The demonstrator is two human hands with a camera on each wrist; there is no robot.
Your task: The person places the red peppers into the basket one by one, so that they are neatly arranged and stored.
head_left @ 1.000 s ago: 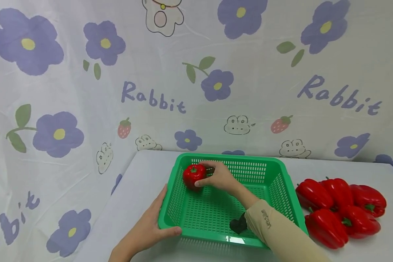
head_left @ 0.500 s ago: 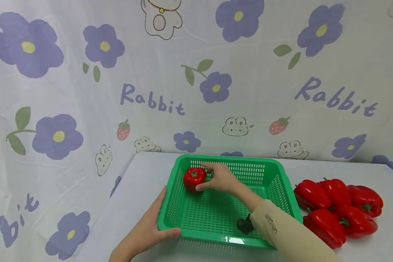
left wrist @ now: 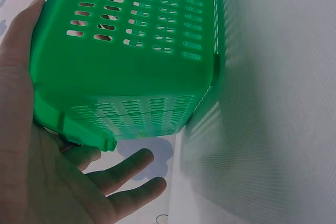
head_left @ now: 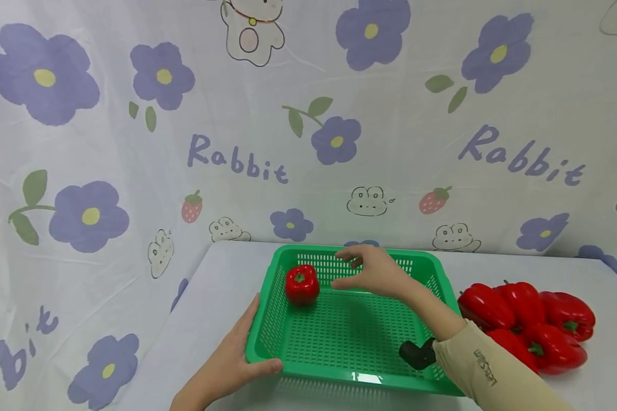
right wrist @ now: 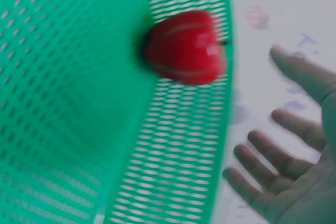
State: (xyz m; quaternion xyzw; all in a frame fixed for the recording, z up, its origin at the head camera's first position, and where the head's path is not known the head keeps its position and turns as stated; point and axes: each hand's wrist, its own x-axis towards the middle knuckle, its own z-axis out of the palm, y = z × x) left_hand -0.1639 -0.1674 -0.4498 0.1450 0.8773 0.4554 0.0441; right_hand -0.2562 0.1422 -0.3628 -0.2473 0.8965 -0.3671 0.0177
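A single red bell pepper (head_left: pixel 302 285) stands in the far left corner of the green plastic basket (head_left: pixel 308 374), stem up. Over the basket, to the right of that pepper, hovers my right hand (head_left: pixel 372 271), its fingers spread and holding nothing. The right wrist view also shows a gap between this hand (right wrist: pixel 294 171) and the pepper (right wrist: pixel 186 48). My left hand (head_left: pixel 231 354) rests against the basket's near left corner, thumb by the front rim. In the left wrist view, several of its fingers (left wrist: pixel 128 171) extend loosely, apart from the basket wall (left wrist: pixel 121 66).
Several red bell peppers (head_left: pixel 527 319) lie grouped on the white table (head_left: pixel 211 285) just right of the basket. A black device (head_left: pixel 416 354) sits at my right wrist. Behind the table hangs a flower-patterned cloth (head_left: pixel 267 114).
The right hand has let go of the pepper in the basket and moved right, away from it. The pepper stays in the corner. The left hand keeps its place on the basket.
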